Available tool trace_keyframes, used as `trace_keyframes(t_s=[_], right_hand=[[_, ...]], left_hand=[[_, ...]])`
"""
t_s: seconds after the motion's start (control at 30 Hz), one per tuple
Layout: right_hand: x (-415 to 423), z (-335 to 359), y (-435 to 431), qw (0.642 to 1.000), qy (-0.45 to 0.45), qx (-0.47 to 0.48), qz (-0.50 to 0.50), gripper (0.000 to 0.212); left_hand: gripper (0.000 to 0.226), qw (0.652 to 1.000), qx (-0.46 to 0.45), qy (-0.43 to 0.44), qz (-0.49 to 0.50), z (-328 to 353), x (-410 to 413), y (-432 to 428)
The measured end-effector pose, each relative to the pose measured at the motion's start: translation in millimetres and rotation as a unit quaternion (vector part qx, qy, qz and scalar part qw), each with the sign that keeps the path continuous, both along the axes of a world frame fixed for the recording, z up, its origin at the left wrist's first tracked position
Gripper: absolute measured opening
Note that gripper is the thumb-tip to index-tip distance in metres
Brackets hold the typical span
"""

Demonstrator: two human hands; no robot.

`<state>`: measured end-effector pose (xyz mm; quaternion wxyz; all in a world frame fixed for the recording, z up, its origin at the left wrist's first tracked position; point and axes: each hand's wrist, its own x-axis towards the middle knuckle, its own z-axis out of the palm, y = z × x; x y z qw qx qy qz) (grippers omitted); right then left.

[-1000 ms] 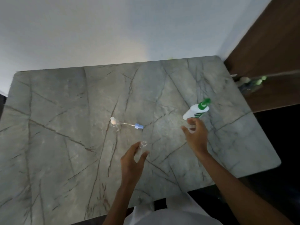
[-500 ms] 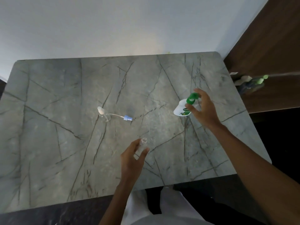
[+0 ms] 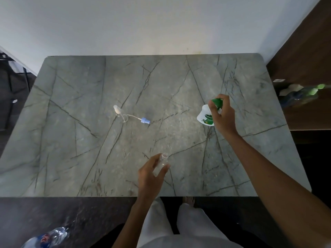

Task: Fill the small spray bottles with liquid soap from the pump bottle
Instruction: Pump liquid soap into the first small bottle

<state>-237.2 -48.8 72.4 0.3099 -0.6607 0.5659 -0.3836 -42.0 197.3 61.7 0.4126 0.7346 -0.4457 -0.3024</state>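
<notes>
A white pump bottle [image 3: 205, 116] with a green pump head stands at the right of the grey marble table [image 3: 89, 149]. My right hand [image 3: 223, 114] is closed around its green top. My left hand [image 3: 150, 173] holds a small clear spray bottle [image 3: 162, 162] upright near the table's front edge, its neck open with no cap on. A blue spray head with a thin white tube [image 3: 141, 120] lies loose at mid-table. Beside the tube's far end lies a small clear bottle with a whitish cap [image 3: 118, 111].
A white wall runs behind the table and a dark wooden panel [image 3: 304, 59] stands on the right, reflecting the pump bottle. A plastic water bottle [image 3: 48, 237] lies on the dark floor at the lower left. My legs are under the front edge.
My right hand moved from the table in front of the pump bottle up onto its green top and closed on it. The left hand kept holding the small bottle. The camera view shifted.
</notes>
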Motion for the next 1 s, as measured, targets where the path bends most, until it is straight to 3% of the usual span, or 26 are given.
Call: trace_keyframes(t_s=[0.23, 0.4, 0.53, 0.67, 0.83, 1.0], right_hand=[[-2, -3, 0, 0.999, -0.018, -0.012, 0.032, 0.037], [-21, -24, 1, 0.994, 0.006, 0.001, 0.112, 0.073], [-26, -32, 1, 0.994, 0.024, -0.01, 0.105, 0.084], [-22, -26, 3, 0.996, 0.021, -0.019, 0.087, 0.085], [-20, -33, 22, 0.986, 0.067, -0.054, 0.141, 0.081], [-10, -46, 39, 0.983, 0.011, -0.055, 0.176, 0.084]], left_hand=[[0.035, 1.0, -0.007, -0.011, 0.002, -2, -4, 2], [0.035, 1.0, -0.02, -0.011, 0.018, 2, -9, 2], [0.035, 0.999, -0.028, -0.014, 0.029, 1, -13, 3], [0.034, 0.999, -0.038, -0.019, 0.021, 3, -13, 1], [0.037, 0.996, -0.079, -0.037, 0.0, 4, -1, -20], [0.039, 0.988, -0.129, -0.076, -0.035, -20, 21, -60]])
